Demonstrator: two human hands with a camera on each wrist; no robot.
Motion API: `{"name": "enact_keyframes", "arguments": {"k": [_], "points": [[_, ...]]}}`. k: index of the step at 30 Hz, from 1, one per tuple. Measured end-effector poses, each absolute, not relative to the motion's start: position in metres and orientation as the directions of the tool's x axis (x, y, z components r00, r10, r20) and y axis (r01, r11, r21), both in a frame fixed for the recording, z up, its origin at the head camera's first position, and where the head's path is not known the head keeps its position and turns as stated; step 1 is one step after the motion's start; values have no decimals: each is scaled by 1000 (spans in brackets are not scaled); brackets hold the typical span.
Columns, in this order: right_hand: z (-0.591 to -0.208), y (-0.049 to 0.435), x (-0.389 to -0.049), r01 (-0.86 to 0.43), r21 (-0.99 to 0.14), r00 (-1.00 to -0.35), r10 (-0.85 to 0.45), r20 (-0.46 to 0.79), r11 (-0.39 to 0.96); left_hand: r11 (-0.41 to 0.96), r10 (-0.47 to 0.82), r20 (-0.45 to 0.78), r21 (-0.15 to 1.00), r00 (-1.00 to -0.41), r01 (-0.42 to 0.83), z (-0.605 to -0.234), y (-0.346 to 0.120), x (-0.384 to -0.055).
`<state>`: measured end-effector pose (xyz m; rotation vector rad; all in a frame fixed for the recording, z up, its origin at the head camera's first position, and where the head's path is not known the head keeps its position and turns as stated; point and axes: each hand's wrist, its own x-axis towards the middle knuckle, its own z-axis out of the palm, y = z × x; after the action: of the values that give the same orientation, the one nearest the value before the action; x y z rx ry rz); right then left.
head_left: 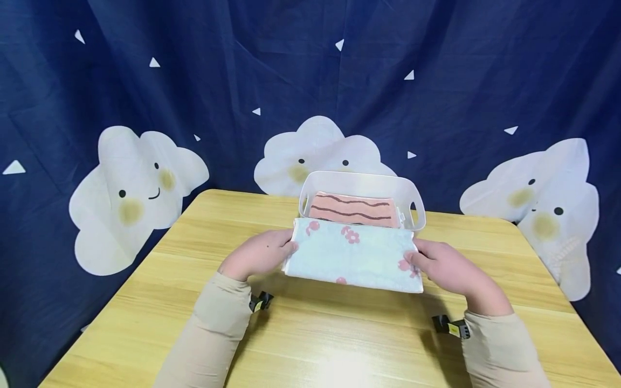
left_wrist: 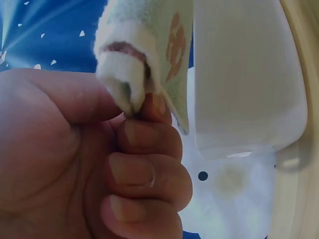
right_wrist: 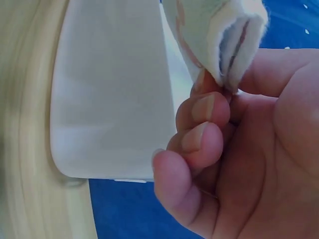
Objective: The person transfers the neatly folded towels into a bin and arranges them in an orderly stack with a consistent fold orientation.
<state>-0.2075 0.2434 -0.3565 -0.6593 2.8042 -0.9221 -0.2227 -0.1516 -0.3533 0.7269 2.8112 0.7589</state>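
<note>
A folded white towel with pink flowers (head_left: pixel 354 256) is held up by its two short ends, in front of a white plastic basket (head_left: pixel 361 183). My left hand (head_left: pixel 259 252) pinches the towel's left end between thumb and fingers. At the other end, my right hand (head_left: pixel 448 267) grips it the same way. Both wrist views show the layered folds of the towel (left_wrist: pixel 127 64) between thumb and fingertips, close to the basket's outer wall (right_wrist: pixel 109 99). Inside the basket lies a pink towel with dark wavy stripes (head_left: pixel 354 209); its near part is hidden.
The basket stands near the back edge of a light wooden table (head_left: pixel 310 334), with a handle hole at each end. Behind the table hangs a dark blue curtain (head_left: pixel 218 81) printed with white clouds and small triangles. A small black device sits at each wrist.
</note>
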Motion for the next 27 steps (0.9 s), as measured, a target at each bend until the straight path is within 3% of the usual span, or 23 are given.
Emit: {"name": "enact_keyframes", "arguments": {"k": [11,18,27], "points": [[-348,245,-215,-382,-555,-908,-413,75,739,745,493,12,509,-870,430,-345,-150,-233],[-333,250,-245,-366,-490,-915,-403,32,791,763,514,-36,475,-857,438,-331,-139,-268],[-323,248,-291,-309,-426,-928,-367,-59,850,814,435,-48,447,-899,371,-323,-123,-311]]}}
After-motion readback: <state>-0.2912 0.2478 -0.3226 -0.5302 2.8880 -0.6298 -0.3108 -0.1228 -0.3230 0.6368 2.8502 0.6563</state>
